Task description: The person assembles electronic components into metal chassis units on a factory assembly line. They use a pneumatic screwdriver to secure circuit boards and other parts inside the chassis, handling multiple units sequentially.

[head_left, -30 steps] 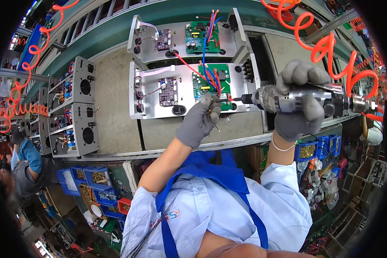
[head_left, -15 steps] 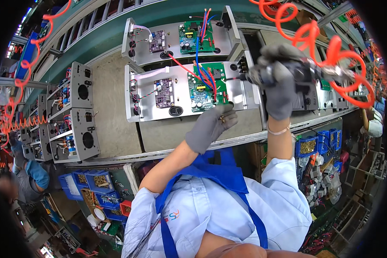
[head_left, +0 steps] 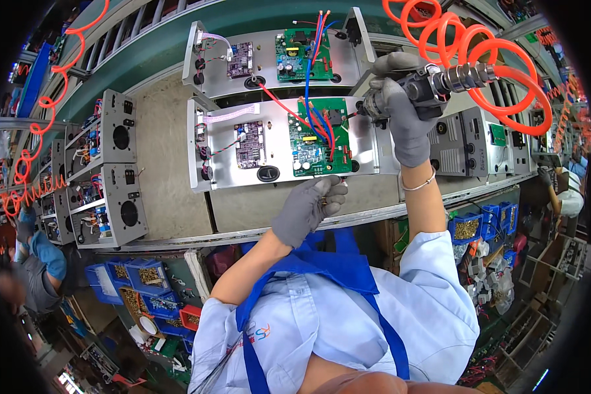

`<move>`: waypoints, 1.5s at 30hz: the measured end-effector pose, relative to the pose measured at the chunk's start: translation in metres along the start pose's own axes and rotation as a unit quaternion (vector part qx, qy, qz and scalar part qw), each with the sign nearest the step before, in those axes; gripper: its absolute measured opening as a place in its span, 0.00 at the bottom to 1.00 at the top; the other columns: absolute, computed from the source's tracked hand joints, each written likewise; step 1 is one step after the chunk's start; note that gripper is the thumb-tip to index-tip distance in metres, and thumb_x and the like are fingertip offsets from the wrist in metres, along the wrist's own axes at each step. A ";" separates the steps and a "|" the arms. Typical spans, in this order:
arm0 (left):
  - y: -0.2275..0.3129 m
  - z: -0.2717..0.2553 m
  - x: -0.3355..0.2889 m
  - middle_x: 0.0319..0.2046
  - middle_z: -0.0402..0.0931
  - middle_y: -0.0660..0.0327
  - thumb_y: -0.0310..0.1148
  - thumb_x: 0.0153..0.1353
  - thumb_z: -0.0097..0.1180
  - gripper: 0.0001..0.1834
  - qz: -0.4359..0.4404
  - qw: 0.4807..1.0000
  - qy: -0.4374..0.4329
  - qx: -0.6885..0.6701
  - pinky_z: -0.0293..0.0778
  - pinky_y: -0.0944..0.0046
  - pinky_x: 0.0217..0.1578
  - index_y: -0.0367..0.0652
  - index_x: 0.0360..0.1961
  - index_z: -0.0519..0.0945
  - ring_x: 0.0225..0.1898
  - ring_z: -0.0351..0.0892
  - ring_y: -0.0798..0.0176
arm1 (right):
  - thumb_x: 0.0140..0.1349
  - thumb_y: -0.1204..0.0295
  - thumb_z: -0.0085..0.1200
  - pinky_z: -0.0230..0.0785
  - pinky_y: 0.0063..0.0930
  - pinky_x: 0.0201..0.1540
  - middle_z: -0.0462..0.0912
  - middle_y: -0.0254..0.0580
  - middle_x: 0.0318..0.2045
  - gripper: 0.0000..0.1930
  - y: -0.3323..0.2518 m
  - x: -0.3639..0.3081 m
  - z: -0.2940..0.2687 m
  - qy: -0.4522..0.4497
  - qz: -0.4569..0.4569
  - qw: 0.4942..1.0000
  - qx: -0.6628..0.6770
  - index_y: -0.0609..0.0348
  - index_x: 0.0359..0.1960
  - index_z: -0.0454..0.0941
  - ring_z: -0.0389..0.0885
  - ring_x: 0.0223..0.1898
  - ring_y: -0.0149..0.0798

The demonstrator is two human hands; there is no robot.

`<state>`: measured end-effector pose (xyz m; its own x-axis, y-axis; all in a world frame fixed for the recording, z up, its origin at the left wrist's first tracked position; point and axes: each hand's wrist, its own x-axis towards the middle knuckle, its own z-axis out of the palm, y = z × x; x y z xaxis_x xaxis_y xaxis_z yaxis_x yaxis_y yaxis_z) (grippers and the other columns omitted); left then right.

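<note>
My right hand point(head_left: 410, 125), in a grey glove, is wrapped round a pneumatic screwdriver point(head_left: 400, 95) tilted toward the left. Its bit reaches the right edge of a green circuit board point(head_left: 318, 141) in the nearer metal chassis point(head_left: 279, 121). Blue and red wires point(head_left: 322, 125) rise from that board, and a small purple board point(head_left: 249, 144) sits to its left. My gloved left hand point(head_left: 308, 207) is at the chassis's front edge, fingers curled over small brass-coloured screws, mostly hidden now.
Behind stands a second open chassis point(head_left: 262, 56) with similar boards. An orange coiled air hose point(head_left: 505, 79) runs from the screwdriver. Grey finished housings point(head_left: 121, 203) stand at left, more point(head_left: 456, 144) at right. Blue bins point(head_left: 151, 276) of brass hardware sit below the bench; another person point(head_left: 43, 262) is at far left.
My right hand and the screwdriver have shifted slightly left, the bit now at the board's edge. My left hand has drawn back toward me and its fingers have curled in.
</note>
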<state>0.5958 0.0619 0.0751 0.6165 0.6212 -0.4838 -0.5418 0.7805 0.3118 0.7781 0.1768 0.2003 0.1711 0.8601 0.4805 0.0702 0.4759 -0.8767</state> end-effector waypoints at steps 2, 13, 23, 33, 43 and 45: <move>0.000 0.003 0.001 0.45 0.75 0.51 0.35 0.66 0.50 0.22 0.004 1.000 0.007 0.003 0.80 0.69 0.40 0.30 0.56 0.67 0.40 0.79 0.62 | 0.53 0.83 0.49 0.76 0.27 0.39 0.81 0.49 0.37 0.14 -0.004 0.002 0.000 -0.003 0.020 1.000 0.007 0.66 0.43 0.73 0.81 0.34 0.34; 0.003 0.011 -0.005 0.40 0.76 0.57 0.36 0.65 0.53 0.20 0.038 0.999 0.002 0.028 0.77 0.73 0.37 0.31 0.52 0.71 0.36 0.76 0.69 | 0.52 0.82 0.49 0.75 0.24 0.32 0.81 0.46 0.32 0.13 0.006 0.021 0.010 -0.043 0.021 0.998 0.048 0.67 0.41 0.76 0.80 0.30 0.31; 0.001 0.000 -0.022 0.35 0.76 0.60 0.36 0.64 0.54 0.17 0.076 0.994 0.070 0.025 0.73 0.74 0.32 0.32 0.48 0.75 0.31 0.73 0.72 | 0.51 0.82 0.49 0.77 0.27 0.39 0.80 0.50 0.36 0.14 -0.013 -0.001 0.015 -0.061 0.059 0.990 0.115 0.68 0.42 0.74 0.81 0.35 0.35; -0.001 -0.011 -0.024 0.35 0.74 0.62 0.34 0.66 0.50 0.17 0.074 0.996 0.049 -0.011 0.72 0.75 0.33 0.32 0.49 0.73 0.31 0.70 0.73 | 0.52 0.82 0.50 0.76 0.28 0.43 0.79 0.49 0.39 0.16 0.006 -0.016 0.019 -0.076 0.097 0.985 0.124 0.66 0.45 0.72 0.81 0.36 0.35; 0.000 -0.014 -0.027 0.37 0.76 0.61 0.34 0.66 0.50 0.15 0.074 0.996 0.050 -0.017 0.74 0.76 0.34 0.33 0.48 0.75 0.32 0.74 0.74 | 0.49 0.83 0.52 0.70 0.18 0.27 0.81 0.43 0.31 0.13 0.005 -0.012 0.044 -0.124 0.066 0.987 0.072 0.67 0.39 0.76 0.77 0.25 0.26; -0.001 -0.017 -0.027 0.37 0.76 0.61 0.34 0.66 0.50 0.15 0.082 0.996 0.029 -0.016 0.73 0.76 0.34 0.33 0.48 0.75 0.32 0.74 0.74 | 0.50 0.83 0.51 0.71 0.19 0.28 0.81 0.44 0.32 0.13 0.002 -0.010 0.044 -0.118 0.101 0.984 0.083 0.66 0.39 0.77 0.76 0.26 0.26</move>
<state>0.5696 0.0431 0.0742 0.4857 0.7340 -0.4747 -0.6505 0.6663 0.3645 0.7333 0.1774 0.1944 -0.0686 0.9500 0.3047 -0.1078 0.2966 -0.9489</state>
